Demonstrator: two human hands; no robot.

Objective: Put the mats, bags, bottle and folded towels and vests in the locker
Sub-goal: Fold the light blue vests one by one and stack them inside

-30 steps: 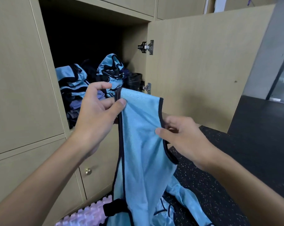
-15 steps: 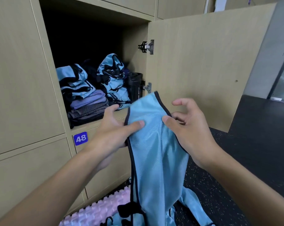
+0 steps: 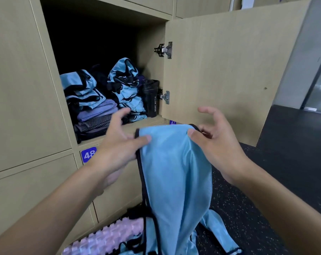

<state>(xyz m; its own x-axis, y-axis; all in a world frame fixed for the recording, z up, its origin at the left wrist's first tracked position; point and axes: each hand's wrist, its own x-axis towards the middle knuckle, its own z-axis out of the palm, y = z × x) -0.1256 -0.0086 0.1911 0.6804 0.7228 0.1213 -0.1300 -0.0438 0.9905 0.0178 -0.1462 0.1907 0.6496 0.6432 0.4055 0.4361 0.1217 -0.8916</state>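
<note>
Light blue mesh vest [image 3: 174,172] with black trim hangs in mid-air in front of the open locker [image 3: 150,67], below its shelf edge, top hem held level between both hands, lower part trailing down to the floor [image 3: 284,181] where more blue fabric lies bunched. Left hand [image 3: 117,144] grip: thumb on the front of the top-left corner, pinching the hem against fingers behind, index finger lifted off. Right hand [image 3: 216,142] grip: thumb pinching the top-right corner, upper fingers curled loose and apart above it. Vest looks very light, thin, floppy and a bit slippery, no stiffness at all, so it will sag and unfold unless held at two points; best hold is the black bound edges or corners, since trim gives more purchase than the mesh. Likely step: folding it before it goes in. Inside the locker: folded vests [image 3: 78,89] stacked on towels [image 3: 98,115] at left, a second vest pile [image 3: 124,83] in the middle, black sport bottle [image 3: 151,97] upright at right just beside the door [image 3: 220,70] hinge. Pink ridged mat [image 3: 104,240] lies on the floor at the locker base, not yet stowed. Blue label 48 [image 3: 87,154] sits under the shelf
</note>
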